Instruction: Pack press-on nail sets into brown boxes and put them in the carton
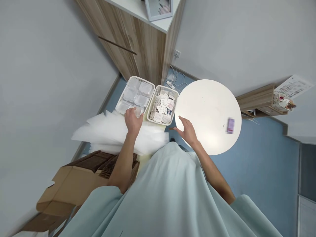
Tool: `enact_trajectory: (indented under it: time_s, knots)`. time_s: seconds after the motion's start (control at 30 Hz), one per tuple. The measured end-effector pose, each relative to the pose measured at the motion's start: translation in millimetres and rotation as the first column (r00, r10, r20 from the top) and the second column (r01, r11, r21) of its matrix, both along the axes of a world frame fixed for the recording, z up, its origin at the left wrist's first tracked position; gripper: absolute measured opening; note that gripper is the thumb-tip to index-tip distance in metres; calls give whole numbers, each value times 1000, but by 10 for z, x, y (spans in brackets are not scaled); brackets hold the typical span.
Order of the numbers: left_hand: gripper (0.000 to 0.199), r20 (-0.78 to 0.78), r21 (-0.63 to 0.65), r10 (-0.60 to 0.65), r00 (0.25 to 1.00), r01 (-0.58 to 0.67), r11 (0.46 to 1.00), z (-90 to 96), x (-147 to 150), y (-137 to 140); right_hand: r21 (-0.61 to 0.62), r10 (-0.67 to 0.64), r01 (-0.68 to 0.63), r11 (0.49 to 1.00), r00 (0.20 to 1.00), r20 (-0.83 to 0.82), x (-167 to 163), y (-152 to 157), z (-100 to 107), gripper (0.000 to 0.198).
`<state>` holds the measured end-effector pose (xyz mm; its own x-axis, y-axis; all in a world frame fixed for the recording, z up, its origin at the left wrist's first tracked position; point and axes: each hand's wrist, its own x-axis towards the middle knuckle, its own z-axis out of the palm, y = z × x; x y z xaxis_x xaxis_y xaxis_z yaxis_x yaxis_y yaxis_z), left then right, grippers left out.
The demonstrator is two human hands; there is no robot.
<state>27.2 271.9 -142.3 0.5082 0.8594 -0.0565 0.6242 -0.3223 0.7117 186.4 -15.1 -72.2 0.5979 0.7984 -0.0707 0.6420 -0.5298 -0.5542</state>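
Observation:
My left hand (133,121) reaches over the near end of a white basket (153,89) of clear plastic boxes (142,100). Its thumb and fingers are curled around the sides of one clear plastic box (138,111); part of that box is hidden by the hand. My right hand (188,130) is above the left edge of a round white table (207,98), thumb and fingers apart, with nothing in it. Between the hands stands a smaller white basket (176,93) holding many small printed cards and packets (161,108).
White foam sheets (111,130) lie below the baskets, with folded cardboard boxes (71,184) at lower left. A purple pixelated item (230,125) is on the table. A wooden cabinet (143,42) stands behind, and cables with a power strip (170,85) lie on the blue floor (266,164).

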Motion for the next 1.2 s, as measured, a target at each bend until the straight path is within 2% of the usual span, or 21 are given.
enact_trajectory:
  time_s: [0.17,0.33,0.53,0.8,0.9,0.97,1.1,1.2]
  knots:
    - [45,-32,-7,-15,999,14,1000,-231,19,77,-8,-56,55,998,998,-6,-118,-5,83,68]
    - [42,9,-29,42,999,-42,999,-339,7,41,-10,-103,103,995,995,-6,-215,-123,100,68]
    - [45,13,-12,99,995,-98,995,-344,27,34,0,-159,160,987,986,53,-335,-317,94,65]
    - [62,99,63,132,986,-138,988,-226,115,-95,74,-186,186,980,982,-7,-390,-568,66,65]
    - [63,181,54,96,979,-107,993,-76,184,-334,113,-183,192,975,979,-90,-316,-594,97,61]
    - [65,254,34,35,967,-45,998,62,253,-598,158,-179,208,965,967,-182,-248,-596,140,56]
    - [67,397,-23,-58,916,73,997,347,426,-1306,253,-147,272,928,895,-422,-62,-654,246,50]
    - [66,495,-139,-77,866,166,976,497,551,-1849,281,-102,319,905,805,-585,140,-809,281,56]
